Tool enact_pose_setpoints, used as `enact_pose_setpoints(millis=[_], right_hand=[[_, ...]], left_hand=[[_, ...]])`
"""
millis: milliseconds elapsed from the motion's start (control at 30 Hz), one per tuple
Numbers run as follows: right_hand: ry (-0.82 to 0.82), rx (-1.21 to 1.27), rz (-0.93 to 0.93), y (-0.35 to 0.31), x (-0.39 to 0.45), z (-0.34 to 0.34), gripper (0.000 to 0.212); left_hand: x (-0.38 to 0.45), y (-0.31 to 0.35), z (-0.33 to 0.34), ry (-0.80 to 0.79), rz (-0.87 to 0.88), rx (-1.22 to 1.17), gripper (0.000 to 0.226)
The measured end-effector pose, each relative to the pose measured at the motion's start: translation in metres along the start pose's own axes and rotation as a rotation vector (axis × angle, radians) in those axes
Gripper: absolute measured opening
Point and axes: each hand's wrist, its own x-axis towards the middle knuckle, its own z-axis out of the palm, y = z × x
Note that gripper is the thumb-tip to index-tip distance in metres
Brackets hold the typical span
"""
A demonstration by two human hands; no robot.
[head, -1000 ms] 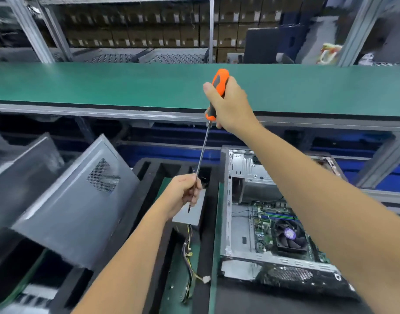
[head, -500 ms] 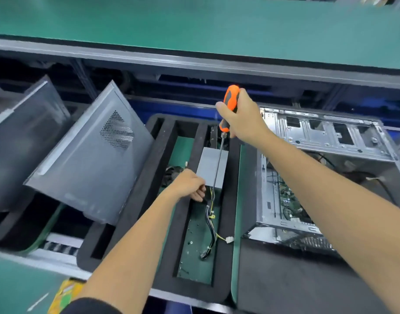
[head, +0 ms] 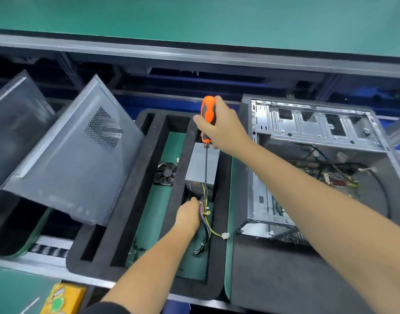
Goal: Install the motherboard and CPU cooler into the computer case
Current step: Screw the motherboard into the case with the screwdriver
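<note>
The right hand grips the orange screwdriver, its shaft pointing down over the grey power supply. The left hand has dropped from the shaft to the power supply's near end, fingers curled at the wire bundle, probably gripping it. Right of the power supply, the computer case lies open, motherboard inside; attention seems turned to the power supply now.

Right hand around upright screwdriver, left hand seemingly on power-supply wires.

Open computer case, motherboard inside
</note>
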Motion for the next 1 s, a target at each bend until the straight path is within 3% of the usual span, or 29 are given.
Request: enact_pose_setpoints(millis=[233, 667, 800, 867, 933, 1000], right_hand=[[0.008, 0.069, 0.02, 0.005, -0.006, -0.01, 0.031], [0.01, 0.066, 0.012, 0.011, -0.008, -0.01, 0.025], [0.043, 0.08, -0.032, 0.0, -0.001, -0.015, 0.032], [0.061, 0.076, -0.069, -0.01, 0.003, -0.02, 0.031], [0.098, 0.083, -0.107, -0.021, 0.007, -0.027, 0.03], [0.154, 0.096, -0.131, -0.033, 0.011, -0.037, 0.03]], left_hand=[[0.015, 0.002, 0.015, -0.024, -0.1, -0.067, 0.025], [0.02, 0.004, 0.01, -0.022, -0.053, -0.093, 0.023], [0.019, 0.008, -0.017, -0.131, -0.037, -0.102, 0.021], [0.012, 0.008, -0.034, -0.186, -0.055, -0.083, 0.031], [0.006, 0.005, -0.051, -0.158, -0.101, -0.113, 0.033], [-0.001, 0.0, -0.073, -0.037, -0.123, -0.203, 0.019]])
